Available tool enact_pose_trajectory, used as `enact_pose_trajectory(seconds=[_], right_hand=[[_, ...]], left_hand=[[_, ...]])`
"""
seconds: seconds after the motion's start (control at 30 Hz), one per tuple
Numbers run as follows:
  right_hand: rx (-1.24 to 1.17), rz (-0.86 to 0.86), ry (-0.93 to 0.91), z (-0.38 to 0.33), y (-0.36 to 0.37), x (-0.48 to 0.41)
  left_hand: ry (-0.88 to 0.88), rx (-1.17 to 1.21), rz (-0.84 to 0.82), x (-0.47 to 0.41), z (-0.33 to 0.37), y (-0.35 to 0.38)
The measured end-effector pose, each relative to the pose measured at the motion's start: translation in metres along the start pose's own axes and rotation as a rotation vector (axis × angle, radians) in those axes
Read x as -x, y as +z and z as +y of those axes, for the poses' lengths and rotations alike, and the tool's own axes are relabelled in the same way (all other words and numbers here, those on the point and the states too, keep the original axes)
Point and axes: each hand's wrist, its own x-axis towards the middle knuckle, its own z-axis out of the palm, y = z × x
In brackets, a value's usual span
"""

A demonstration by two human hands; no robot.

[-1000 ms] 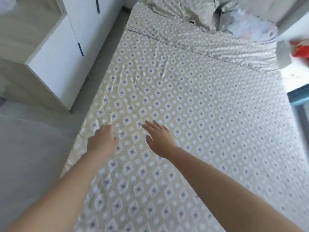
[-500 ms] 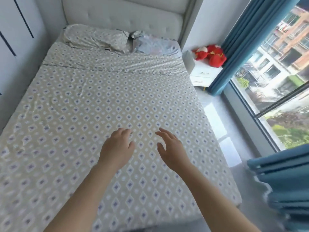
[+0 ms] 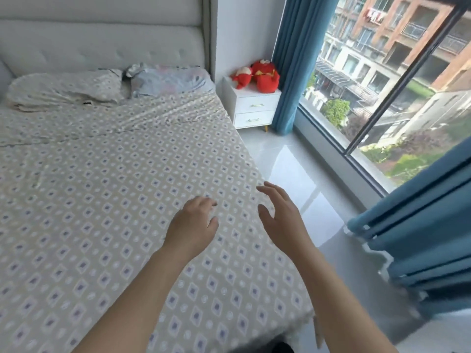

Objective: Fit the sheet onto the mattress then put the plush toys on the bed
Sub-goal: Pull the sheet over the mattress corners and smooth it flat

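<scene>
A: Now that the head has turned from the cupboard side toward the window, what has changed?

B: The hands have travelled with it. A second ago they hovered near the left edge. Now the left hand (image 3: 191, 225) and right hand (image 3: 283, 217) hang over the window-side edge of the sheet (image 3: 102, 200) — both loose, fingers spread, grasping nothing. Whether they touch the cloth I cannot tell.

A: And for the job?

B: The sheet looks spread flat from edge to edge, so I judge the fitting nearly done, with perhaps a last smoothing or tuck on this side. The plush toys (image 3: 257, 75) — two red ones — sit on the white nightstand (image 3: 254, 105) next to the pillows (image 3: 66, 89), well apart from the hands. That step is not yet begun.

A: The room?

B: The pillows lie against a padded headboard (image 3: 102, 42), with a creased band of sheet below them. Blue curtains (image 3: 288, 59) frame a big window (image 3: 382, 98), and a pale glossy floor (image 3: 288, 169) runs between the sheet's edge and the glass.
</scene>
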Motion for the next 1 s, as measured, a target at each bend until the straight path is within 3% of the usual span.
enact_pose_trajectory(seconds=[0.23, 0.53, 0.73, 0.9, 1.0], right_hand=[[0.068, -0.158, -0.160, 0.115, -0.110, -0.107], [-0.093, -0.043, -0.011, 0.230, -0.188, -0.139], [-0.115, -0.144, -0.027, 0.310, -0.223, -0.215], [-0.115, -0.328, -0.128, 0.370, -0.248, -0.306], [-0.112, -0.374, -0.185, 0.401, -0.272, -0.362]], left_hand=[[-0.217, 0.159, 0.175, -0.100, 0.136, 0.054], [-0.241, 0.267, 0.195, -0.161, 0.214, 0.103], [-0.323, 0.346, 0.305, -0.238, 0.271, 0.152], [-0.470, 0.377, 0.479, -0.317, 0.322, 0.190], [-0.525, 0.387, 0.498, -0.364, 0.356, 0.206]])
